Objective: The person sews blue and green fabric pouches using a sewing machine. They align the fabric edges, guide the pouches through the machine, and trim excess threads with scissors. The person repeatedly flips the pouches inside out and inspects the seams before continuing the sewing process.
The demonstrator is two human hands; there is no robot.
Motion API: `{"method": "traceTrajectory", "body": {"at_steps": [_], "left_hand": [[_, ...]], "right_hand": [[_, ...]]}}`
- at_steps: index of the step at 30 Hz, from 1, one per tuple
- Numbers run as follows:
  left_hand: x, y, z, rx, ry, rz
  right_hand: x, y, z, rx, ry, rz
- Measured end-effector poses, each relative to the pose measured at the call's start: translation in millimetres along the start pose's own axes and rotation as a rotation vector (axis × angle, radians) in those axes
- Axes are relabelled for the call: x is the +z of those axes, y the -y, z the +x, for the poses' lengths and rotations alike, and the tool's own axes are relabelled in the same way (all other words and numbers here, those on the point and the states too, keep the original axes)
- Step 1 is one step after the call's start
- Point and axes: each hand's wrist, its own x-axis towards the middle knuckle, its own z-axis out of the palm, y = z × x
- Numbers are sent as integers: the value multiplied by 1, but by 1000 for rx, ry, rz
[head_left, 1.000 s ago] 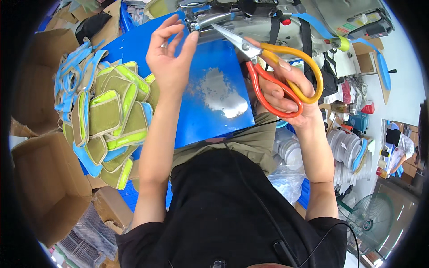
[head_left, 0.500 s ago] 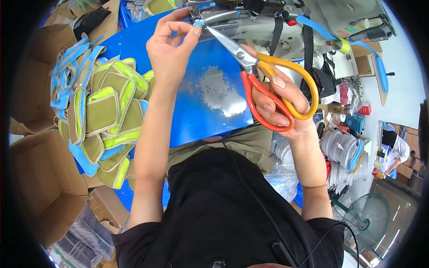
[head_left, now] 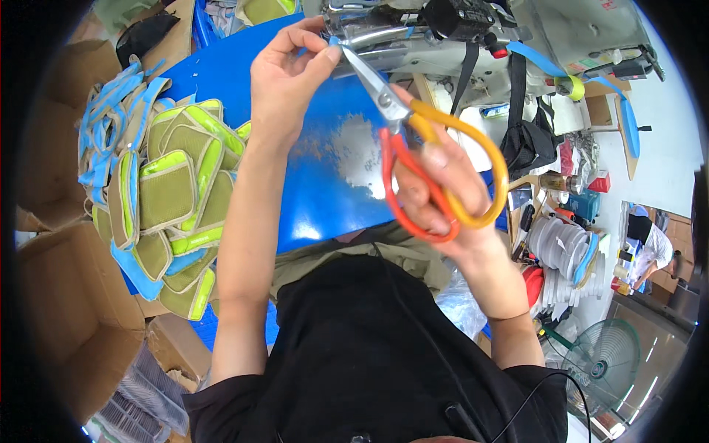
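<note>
My left hand (head_left: 288, 85) is at the top middle, thumb and fingertip pinched on the end of a blue strip (head_left: 334, 41) by the machine's metal parts. My right hand (head_left: 452, 181) grips scissors (head_left: 388, 104) with one red and one orange-yellow handle, its fingers through the loops. The blades point up and left, with their tips right beside the blue strip and my left thumb. They look closed or nearly so. Whether the tips touch the strip I cannot tell.
Olive pouches with lime edging (head_left: 168, 192) pile up left on the blue table (head_left: 310, 184), beside blue-trimmed straps (head_left: 111, 125). A sewing machine (head_left: 458, 22) stands at the far side. Cardboard boxes (head_left: 81, 280) flank the left; white tape rolls (head_left: 557, 244) and a fan (head_left: 600, 365) are right.
My right hand and the scissors have shifted left, the handles swinging toward the middle, while the tips stay by the blue strip. My left hand has moved slightly right, still pinching.
</note>
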Motion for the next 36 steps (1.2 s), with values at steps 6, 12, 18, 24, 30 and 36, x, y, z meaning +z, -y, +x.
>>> {"method": "traceTrajectory", "body": {"at_steps": [6, 12, 18, 24, 30, 36], "left_hand": [[-5, 13, 2, -75, -40, -61], [5, 7, -2, -134, -17, -280], [4, 13, 0, -126, -27, -228], [10, 4, -3, -148, -47, -282], [10, 7, -2, -126, -120, -124], [-23, -23, -32, -4, -123, 299]], "right_hand": [[28, -63, 11, -284, -178, -364], [39, -58, 16, -250, -211, -170], [35, -81, 23, -337, -214, -269], [35, -76, 25, -352, -161, -207], [29, -92, 29, -392, -242, -257], [1, -112, -3, -354, -264, -666]]}}
